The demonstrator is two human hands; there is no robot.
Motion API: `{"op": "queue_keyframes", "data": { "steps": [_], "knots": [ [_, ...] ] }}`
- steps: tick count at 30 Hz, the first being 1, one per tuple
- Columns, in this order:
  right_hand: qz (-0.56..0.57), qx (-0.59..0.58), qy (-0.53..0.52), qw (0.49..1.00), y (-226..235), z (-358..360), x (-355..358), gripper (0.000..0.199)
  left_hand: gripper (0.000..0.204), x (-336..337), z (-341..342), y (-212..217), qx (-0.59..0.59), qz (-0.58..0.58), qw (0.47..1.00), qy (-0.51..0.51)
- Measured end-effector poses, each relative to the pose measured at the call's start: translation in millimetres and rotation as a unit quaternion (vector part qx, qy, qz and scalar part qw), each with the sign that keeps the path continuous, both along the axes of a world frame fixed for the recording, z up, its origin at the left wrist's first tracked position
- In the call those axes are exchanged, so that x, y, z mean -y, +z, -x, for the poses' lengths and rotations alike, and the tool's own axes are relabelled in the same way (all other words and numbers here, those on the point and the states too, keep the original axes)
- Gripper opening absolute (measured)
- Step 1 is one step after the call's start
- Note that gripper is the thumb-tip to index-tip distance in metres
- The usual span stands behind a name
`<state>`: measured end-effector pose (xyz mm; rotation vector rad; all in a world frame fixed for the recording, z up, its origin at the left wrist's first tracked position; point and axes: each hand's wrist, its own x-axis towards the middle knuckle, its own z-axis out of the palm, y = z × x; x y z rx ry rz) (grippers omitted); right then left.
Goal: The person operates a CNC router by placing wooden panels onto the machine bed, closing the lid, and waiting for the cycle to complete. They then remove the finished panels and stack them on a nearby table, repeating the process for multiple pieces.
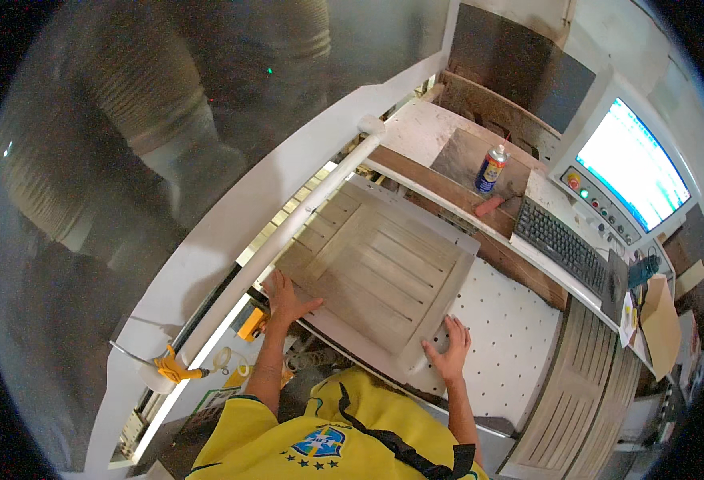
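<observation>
A grooved, greyish-beige panel (pixel 368 276), which looks like a cabinet door, lies in front of me with a raised border and several parallel slots. My left hand (pixel 288 302) rests at its near left edge, fingers stretched out and thumb apart. At the panel's near right edge is my right hand (pixel 449 350), its fingers spread and touching the rim. Neither hand is closed around anything. Under and beside the panel is a white perforated work surface (pixel 504 328).
A white rail (pixel 288 224) and a machine cover with ribbed hoses (pixel 148 96) stand at left. On a ledge at right are a spray can (pixel 492 169), a red-handled tool (pixel 489 206), a keyboard (pixel 560 246) and a monitor (pixel 633 164). More slotted panels (pixel 568 400) stand at lower right.
</observation>
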<state>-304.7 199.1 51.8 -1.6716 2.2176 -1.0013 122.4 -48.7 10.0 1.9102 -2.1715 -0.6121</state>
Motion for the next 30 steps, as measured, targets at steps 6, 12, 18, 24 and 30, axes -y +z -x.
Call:
{"op": "queue_keyframes", "data": {
  "steps": [6,12,18,24,30],
  "knots": [
    [0.067,0.071,-0.021,0.995,-40.9,18.2,-9.4,0.083,0.160,17.7,50.6,-6.0,0.003,-0.001,1.000,0.006],
    [-0.029,0.048,0.085,0.995,6.0,19.3,-38.1,0.112,0.153,3.3,79.5,2.4,-0.038,0.069,0.996,0.045],
    [-0.041,-0.018,0.081,0.996,3.4,12.0,-39.0,0.126,0.144,-8.6,79.4,-6.3,-0.015,0.147,0.986,0.075],
    [-0.054,-0.029,0.078,0.995,9.3,-0.6,-17.8,0.128,0.130,21.9,67.1,-0.4,-0.048,0.141,0.988,0.038],
    [-0.062,0.034,0.102,0.992,5.8,11.6,-8.8,0.125,0.121,33.3,61.4,-12.1,-0.054,0.173,0.983,0.036]
  ]
}}
